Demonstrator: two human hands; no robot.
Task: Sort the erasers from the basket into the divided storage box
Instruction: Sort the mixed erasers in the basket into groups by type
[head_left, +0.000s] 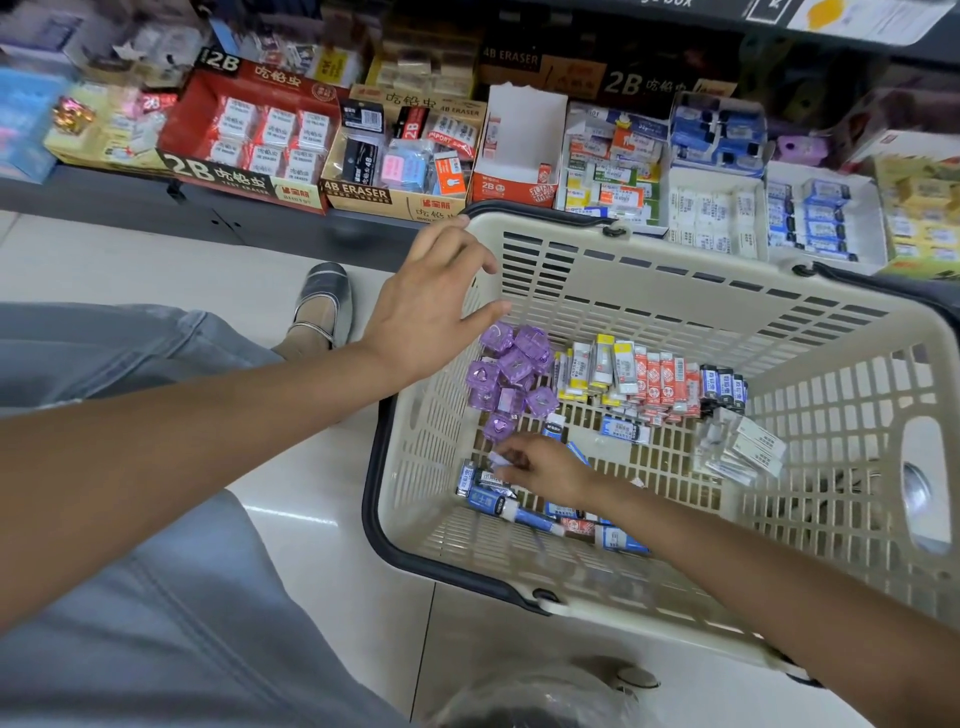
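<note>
Bright, even overhead light glares off the floor tiles (291, 514); edges bend and blur, top corners softest.

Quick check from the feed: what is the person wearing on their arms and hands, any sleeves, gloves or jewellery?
Both forearms are bare as far as the frame shows, no sleeves. The left hand and right hand carry no gloves, and no watch, ring or bracelet is visible.

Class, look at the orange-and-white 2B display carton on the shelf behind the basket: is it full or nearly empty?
Nearly empty. The 2B carton shows bare white inner walls, with only a couple of small erasers visible inside.
</note>
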